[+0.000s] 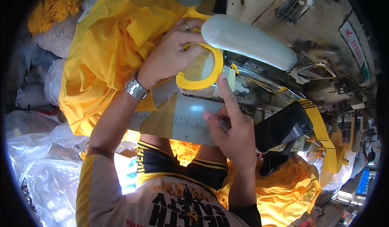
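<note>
My left hand (172, 50) grips a curved yellow collar band (202, 79) of a yellow garment (109, 44), holding it under the head of a sewing machine (259, 8). A ring and a metal wristwatch are on that hand and arm. My right hand (229, 123) has its index finger stretched out, the tip pressing the band's lower edge near the needle area. The other fingers rest on the grey metal machine bed (190, 119). A white tube lamp (247, 40) lies just above the band.
A black phone (283, 125) lies to the right of my right hand. Yellow strips (320, 129) hang over the machine at the right. More yellow fabric (283, 190) sits at the lower right. White plastic bags (44, 154) and piled cloth fill the left side.
</note>
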{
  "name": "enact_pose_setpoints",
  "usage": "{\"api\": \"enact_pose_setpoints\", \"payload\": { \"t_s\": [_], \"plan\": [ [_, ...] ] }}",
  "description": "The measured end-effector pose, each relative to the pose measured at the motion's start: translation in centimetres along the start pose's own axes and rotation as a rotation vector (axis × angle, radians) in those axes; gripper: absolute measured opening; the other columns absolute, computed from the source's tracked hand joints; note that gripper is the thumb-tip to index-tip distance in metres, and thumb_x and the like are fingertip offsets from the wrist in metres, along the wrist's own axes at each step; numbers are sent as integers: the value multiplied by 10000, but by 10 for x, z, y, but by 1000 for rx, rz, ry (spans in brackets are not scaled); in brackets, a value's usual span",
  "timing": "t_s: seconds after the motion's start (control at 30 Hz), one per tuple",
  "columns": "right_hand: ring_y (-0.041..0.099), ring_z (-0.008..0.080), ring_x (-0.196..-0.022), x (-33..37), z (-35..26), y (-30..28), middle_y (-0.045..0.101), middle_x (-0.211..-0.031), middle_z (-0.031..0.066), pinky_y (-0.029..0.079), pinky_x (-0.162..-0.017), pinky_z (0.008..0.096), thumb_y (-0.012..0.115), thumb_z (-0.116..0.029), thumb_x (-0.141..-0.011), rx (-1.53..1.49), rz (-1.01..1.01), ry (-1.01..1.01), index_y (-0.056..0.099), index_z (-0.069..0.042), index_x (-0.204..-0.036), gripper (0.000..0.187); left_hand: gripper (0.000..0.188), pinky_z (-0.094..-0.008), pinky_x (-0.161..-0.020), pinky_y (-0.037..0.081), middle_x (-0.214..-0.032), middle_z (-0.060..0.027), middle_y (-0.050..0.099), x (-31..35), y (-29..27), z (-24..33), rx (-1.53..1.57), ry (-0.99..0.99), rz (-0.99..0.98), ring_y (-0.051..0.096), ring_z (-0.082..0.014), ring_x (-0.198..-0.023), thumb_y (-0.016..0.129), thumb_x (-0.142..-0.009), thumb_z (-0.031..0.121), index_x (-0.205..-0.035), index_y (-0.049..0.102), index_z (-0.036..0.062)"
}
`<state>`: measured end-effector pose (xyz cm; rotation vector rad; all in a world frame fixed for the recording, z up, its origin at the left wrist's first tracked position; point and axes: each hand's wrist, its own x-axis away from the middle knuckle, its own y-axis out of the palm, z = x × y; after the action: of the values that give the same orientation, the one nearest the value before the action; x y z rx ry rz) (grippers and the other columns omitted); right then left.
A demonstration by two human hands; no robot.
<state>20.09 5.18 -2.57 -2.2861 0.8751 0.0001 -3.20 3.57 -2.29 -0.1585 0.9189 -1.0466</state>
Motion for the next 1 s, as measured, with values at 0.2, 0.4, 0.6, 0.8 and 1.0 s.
{"api": "enact_pose_setpoints", "payload": {
  "t_s": [0.2,0.4,0.6,0.8,1.0],
  "plan": [
    [650,289,-739,25,-7,-41,638,-926,190,521,-673,356,717,-207,-824,-13,-200,-24,457,-79,-1387,634,286,-340,-943,434,-1159,-107,568,16,-1,1,23,-109,111,533,-262,-1060,559,-839,83,-1078,718,81],
    [583,212,-683,27,-13,-49,595,-819,131,486,-627,295,707,-133,-848,0,-69,-93,610,33,-1165,370,325,-341,-804,478,-1025,-178,607,63,-21,50,-72,-247,39,603,-314,-918,507,-878,25,-1172,644,35],
    [622,342,-718,-30,-23,-16,622,-809,138,499,-628,401,662,-165,-861,713,264,-173,571,-2,-847,188,318,-379,-751,488,-989,-243,629,95,-19,119,67,-232,-56,631,-382,-850,509,-871,-16,-1182,571,-34],
    [661,326,-722,-57,-33,-11,643,-752,159,514,-608,423,594,-157,-901,726,162,-425,562,-34,-823,149,308,-386,-770,494,-1008,-229,630,108,-14,162,254,-340,-220,641,-352,-858,514,-887,-6,-1194,523,-30],
    [663,245,-739,-26,-43,33,668,-891,125,518,-646,356,575,-349,-934,-190,-298,-314,610,-5,-1129,397,351,-378,-892,475,-1189,-166,584,174,23,202,976,75,-744,601,-288,-1030,530,-929,29,-1276,490,2]
  ]
}}
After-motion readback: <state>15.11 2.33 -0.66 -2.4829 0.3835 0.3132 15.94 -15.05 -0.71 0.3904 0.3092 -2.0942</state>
